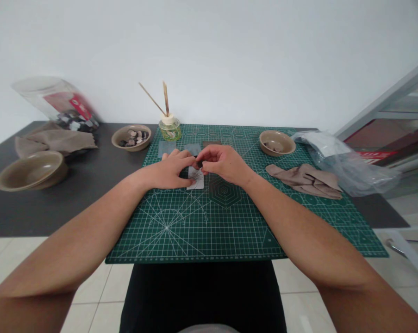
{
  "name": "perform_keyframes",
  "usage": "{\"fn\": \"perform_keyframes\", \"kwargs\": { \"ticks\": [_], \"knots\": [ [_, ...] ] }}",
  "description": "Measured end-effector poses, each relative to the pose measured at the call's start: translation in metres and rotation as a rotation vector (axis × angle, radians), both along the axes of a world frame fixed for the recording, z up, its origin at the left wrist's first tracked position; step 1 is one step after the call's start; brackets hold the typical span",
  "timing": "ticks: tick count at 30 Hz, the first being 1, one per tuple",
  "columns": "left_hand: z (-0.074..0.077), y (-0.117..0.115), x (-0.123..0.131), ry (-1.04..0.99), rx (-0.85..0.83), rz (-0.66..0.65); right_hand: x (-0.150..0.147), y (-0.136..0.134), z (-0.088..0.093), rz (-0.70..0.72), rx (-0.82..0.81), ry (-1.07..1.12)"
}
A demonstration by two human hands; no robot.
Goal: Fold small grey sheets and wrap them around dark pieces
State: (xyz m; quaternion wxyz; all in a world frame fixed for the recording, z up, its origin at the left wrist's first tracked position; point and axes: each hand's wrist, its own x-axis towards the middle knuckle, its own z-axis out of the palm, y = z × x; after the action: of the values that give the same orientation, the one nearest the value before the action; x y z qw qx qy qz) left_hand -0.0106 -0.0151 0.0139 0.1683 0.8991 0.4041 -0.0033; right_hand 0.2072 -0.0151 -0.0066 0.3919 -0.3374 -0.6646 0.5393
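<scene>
Left hand [172, 169] and right hand [226, 164] are close together above the green mat [167, 240], near its middle. The left one lies low with palm down; its fingers are spread, and the thumb reaches the edge of a small white sheet [195, 180]. The right one is narrow: thumb and fingers pinch a small dark piece [199, 163], which is located just over the upper part of this sheet. Whether the piece touches the sheet, I cannot tell.

Beyond the left fingers, two greyish squares [167, 147] lie on the mat, and a brown square [212, 144] is to the right of them. Farther back stands a glass bottle [170, 130] with yellowish liquid and thin sticks [165, 99].

To the left, on the dark table [94, 199], one bowl [132, 148] contains many small pieces, and a second bowl [51, 173] is beside a folded brown cloth [56, 141]. Behind this cloth, a clear bag [38, 90] holds more pieces.

On the right side, a third bowl [281, 151] has a few pieces at its bottom. Near it are another brown cloth [306, 179] and a crumpled plastic bag [344, 162].
</scene>
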Motion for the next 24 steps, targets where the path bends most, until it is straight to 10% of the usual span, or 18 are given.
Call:
{"fn": "perform_keyframes", "kwargs": {
  "ticks": [24],
  "knots": [
    [-0.002,0.006,0.002,0.020,-0.018,0.111,0.003,-0.005,0.014,0.054,0.467,-0.790]
  ]
}}
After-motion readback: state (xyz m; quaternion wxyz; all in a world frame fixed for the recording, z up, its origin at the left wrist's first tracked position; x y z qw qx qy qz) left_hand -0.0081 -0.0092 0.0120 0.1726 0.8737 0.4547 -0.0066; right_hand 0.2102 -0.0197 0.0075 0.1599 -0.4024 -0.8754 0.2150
